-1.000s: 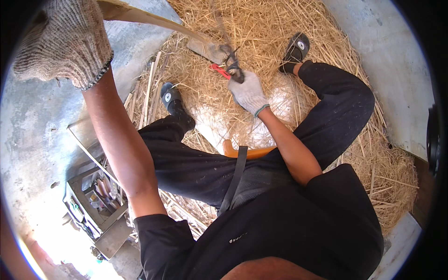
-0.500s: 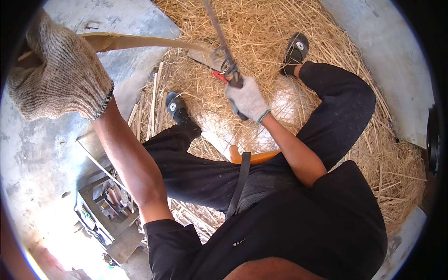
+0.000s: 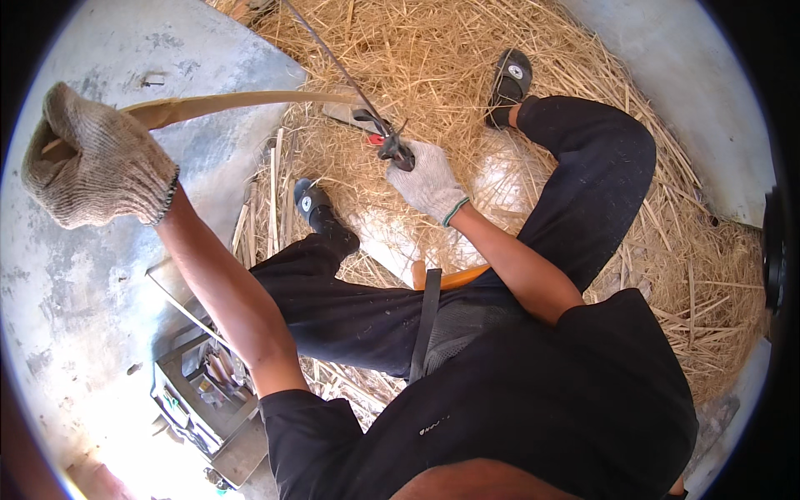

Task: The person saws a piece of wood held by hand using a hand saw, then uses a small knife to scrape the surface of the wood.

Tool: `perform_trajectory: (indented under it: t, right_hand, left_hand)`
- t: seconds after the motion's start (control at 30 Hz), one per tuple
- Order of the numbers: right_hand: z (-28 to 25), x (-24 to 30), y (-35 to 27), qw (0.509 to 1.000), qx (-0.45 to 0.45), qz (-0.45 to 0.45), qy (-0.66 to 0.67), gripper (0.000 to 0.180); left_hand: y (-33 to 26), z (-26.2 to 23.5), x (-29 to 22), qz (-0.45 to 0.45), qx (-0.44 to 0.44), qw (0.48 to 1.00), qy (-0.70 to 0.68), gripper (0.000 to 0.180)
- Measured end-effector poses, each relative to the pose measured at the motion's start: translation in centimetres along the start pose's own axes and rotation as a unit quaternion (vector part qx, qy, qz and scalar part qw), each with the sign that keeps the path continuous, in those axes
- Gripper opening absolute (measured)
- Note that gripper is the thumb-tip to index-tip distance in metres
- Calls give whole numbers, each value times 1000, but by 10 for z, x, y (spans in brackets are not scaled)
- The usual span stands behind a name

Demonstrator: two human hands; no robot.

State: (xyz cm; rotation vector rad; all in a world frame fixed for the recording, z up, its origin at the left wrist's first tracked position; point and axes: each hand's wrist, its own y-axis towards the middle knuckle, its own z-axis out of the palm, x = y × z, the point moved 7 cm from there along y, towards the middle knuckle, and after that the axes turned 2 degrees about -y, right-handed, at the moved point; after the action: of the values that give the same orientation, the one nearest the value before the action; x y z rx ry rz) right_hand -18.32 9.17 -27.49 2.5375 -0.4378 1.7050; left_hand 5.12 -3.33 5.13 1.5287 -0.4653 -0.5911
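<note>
My left hand [image 3: 96,171], in a knitted work glove, is raised at the upper left and gripped around one end of a long curved bamboo strip [image 3: 242,102]. The strip arcs right toward my right hand [image 3: 429,179], also gloved, which is closed on a dark tool with red grips [image 3: 387,142]. A thin dark rod or blade [image 3: 329,54] rises from that tool toward the top edge. I sit with both legs in dark trousers spread, sandalled feet [image 3: 312,204] resting on straw.
A big heap of dry straw [image 3: 633,250] covers the concrete floor [image 3: 75,292] ahead and to the right. Loose bamboo slats [image 3: 271,200] lie by my left foot. A grey toolbox [image 3: 200,392] holding small tools stands at the lower left. An orange-handled object [image 3: 454,279] lies between my legs.
My left hand has dropped lower and moved right with the strip's end. My right hand with the tool has shifted slightly down and right, and the strip now runs flatter.
</note>
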Motion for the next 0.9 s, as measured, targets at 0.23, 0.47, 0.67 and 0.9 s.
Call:
perform_trajectory:
  t: [0.23, 0.47, 0.67, 0.9]
  right_hand:
    - [-2, -152, 17, 934, 153, 268, -179, 31]
    - [8, -20, 19, 983, 59, 140, 99, 22]
    - [62, -114, 5, 918, 144, 351, 119, 17]
    - [23, -77, 14, 957, 135, 244, 77, 25]
  left_hand:
    - [-1, 28, -35, -64, 30, 987, -143, 43]
    - [1, 14, -9, 25, 29, 993, -108, 37]
    - [-3, 29, 17, 12, 75, 993, -89, 36]
    - [-3, 17, 37, -134, 113, 985, -3, 46]
